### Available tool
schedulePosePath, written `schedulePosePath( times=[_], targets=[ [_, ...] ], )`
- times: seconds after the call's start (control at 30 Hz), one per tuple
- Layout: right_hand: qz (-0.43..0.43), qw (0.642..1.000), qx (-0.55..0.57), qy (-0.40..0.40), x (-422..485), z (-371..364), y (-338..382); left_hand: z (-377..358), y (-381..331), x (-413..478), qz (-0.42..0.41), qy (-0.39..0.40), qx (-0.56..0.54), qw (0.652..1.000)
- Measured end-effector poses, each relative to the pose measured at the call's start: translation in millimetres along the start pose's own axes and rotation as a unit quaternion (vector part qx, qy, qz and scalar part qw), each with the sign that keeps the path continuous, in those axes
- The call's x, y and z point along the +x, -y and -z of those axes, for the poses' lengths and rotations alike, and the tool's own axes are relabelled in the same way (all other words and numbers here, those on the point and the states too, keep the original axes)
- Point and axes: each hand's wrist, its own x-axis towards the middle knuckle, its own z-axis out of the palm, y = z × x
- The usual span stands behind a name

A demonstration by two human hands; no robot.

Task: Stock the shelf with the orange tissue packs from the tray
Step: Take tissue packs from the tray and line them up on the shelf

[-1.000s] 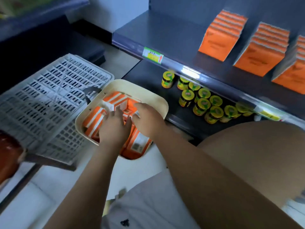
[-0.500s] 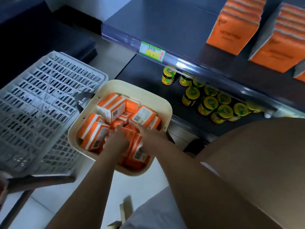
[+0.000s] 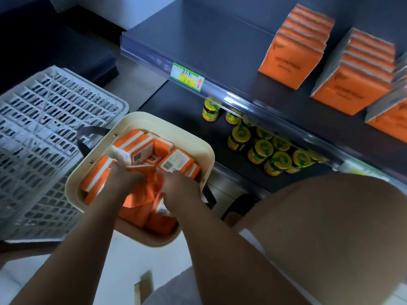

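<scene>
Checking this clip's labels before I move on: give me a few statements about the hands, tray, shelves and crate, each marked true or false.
1. The left hand and right hand are both in the tray. True.
2. The jars stand beside the stocked packs on one shelf. False: the jars are on the lower shelf, below them.
3. The tray holds no packs. False: several packs lie in it.
4. A crate sits left of the tray. True.
</scene>
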Motion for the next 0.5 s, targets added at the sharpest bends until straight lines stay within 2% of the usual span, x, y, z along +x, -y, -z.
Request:
schedulePosePath(
  times=[0.1,0.17,0.23,0.33,0.4,0.5],
  targets=[
    [-0.013,0.993,0.073,-0.097,-2,8,-6,17,-25,-21,0.024,-0.063,-0.170,0.983],
    [-0.019,0.962,0.223,-0.158,-6,14,-9,25,-37,-32,0.022,-0.057,-0.265,0.962],
    [-0.019,0.906,0.370,-0.205,-10,22,-10,32,-53,-45,0.027,-0.017,-0.357,0.933],
    [0.012,0.817,0.514,-0.262,-25,47,-6,37,-85,-67,0.058,0.017,-0.471,0.880],
    [0.032,0.747,0.589,-0.306,-34,68,-6,35,-104,-81,0.044,0.030,-0.492,0.869],
    [0.004,0.652,0.662,-0.369,-40,94,-12,23,-132,-102,0.024,0.056,-0.487,0.871]
  ],
)
